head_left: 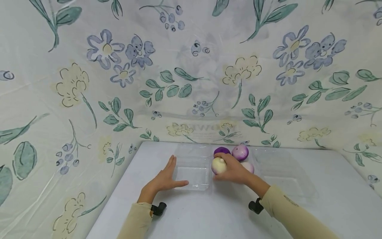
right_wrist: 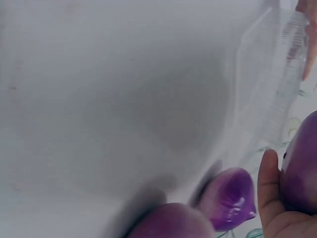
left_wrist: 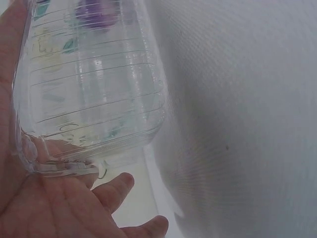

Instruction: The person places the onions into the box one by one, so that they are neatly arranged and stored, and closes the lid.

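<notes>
My right hand (head_left: 232,169) grips an onion (head_left: 219,166), pale at its top in the head view, just off the right edge of a clear plastic container (head_left: 194,177). In the right wrist view the held onion (right_wrist: 303,163) shows its purple side. My left hand (head_left: 164,177) rests at the container's left side, thumb and fingers stretched and spread. The left wrist view has the container's ribbed wall (left_wrist: 94,94) against the left palm (left_wrist: 54,208). Around the right hand lie a dark purple onion (head_left: 222,151), a purple onion (head_left: 240,153) and a paler onion (head_left: 248,167), partly hidden.
A second clear plastic piece (head_left: 286,176), container or lid, lies to the right of the onions. Both rest on a white table (head_left: 209,215). Behind the table hangs a flower-patterned sheet (head_left: 206,93). Each wrist wears a small black camera.
</notes>
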Tool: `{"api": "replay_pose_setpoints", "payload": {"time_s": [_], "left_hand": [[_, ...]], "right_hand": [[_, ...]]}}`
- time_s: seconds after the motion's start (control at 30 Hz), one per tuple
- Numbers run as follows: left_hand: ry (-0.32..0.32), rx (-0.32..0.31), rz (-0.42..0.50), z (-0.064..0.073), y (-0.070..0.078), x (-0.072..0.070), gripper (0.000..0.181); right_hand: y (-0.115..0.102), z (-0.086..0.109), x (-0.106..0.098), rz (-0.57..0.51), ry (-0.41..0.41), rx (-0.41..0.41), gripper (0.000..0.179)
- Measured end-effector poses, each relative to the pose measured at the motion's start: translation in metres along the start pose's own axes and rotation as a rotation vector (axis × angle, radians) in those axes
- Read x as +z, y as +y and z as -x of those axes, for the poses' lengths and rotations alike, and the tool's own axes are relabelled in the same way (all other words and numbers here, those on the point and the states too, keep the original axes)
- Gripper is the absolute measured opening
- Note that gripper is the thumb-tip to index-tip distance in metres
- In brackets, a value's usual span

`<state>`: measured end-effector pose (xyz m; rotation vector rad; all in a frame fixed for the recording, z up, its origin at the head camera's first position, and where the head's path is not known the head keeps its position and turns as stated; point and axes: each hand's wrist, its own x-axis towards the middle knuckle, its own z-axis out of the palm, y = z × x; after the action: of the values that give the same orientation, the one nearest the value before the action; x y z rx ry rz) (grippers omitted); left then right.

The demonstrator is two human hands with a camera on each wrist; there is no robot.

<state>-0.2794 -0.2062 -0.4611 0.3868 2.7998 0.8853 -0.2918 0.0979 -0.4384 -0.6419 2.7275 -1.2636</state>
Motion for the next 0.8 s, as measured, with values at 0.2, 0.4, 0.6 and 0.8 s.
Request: {"api": "replay_pose_setpoints", "payload": {"time_s": [0.2, 0.4, 0.6, 0.8], "left_hand": [[0.01, -0.003, -0.005, 0.001, 0.001, -0.001, 0.124], [0.005, -0.008, 0.004, 0.001, 0.001, 0.0, 0.126], [0.005, -0.011, 0.013, 0.0, 0.002, 0.0, 0.125], [0.007, -0.019, 0.021, -0.001, 0.002, 0.002, 0.125]], "right_hand": [[-0.014, -0.015, 0.006, -0.05, -0.028, 0.05, 0.081], [-0.025, -0.028, 0.018, -0.035, -0.027, 0.01, 0.079], [-0.032, -0.037, 0.032, -0.07, -0.045, -0.041, 0.079], [-0.035, -0.04, 0.043, -0.057, -0.078, -0.014, 0.079]]}}
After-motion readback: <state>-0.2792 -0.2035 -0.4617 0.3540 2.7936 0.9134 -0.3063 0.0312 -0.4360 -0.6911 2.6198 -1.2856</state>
